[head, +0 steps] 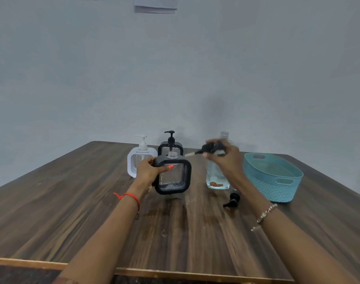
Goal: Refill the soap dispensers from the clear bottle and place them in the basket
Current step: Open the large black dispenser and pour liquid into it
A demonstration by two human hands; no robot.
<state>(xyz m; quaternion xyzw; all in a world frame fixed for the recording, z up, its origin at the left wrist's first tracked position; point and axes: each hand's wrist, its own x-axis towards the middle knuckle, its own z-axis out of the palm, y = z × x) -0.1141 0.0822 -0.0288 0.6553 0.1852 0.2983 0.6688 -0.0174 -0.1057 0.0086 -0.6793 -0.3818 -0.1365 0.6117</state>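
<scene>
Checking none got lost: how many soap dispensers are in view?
3. A white one at the back left, a black one beside it, and a pumpless black one gripped by the left hand. None seems hidden.

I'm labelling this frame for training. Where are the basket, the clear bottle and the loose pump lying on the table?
basket (277, 193), head view, woven front wall.
clear bottle (215, 177), head view, lower body.
loose pump (235, 196), head view, black collar.

Left hand (148, 171) grips open-necked black dispenser (174, 177). Right hand (226, 158) holds black pump (211, 148), tube pointing at neck. Clear bottle (217, 177) behind right hand, teal basket (273, 187) right of it.
</scene>
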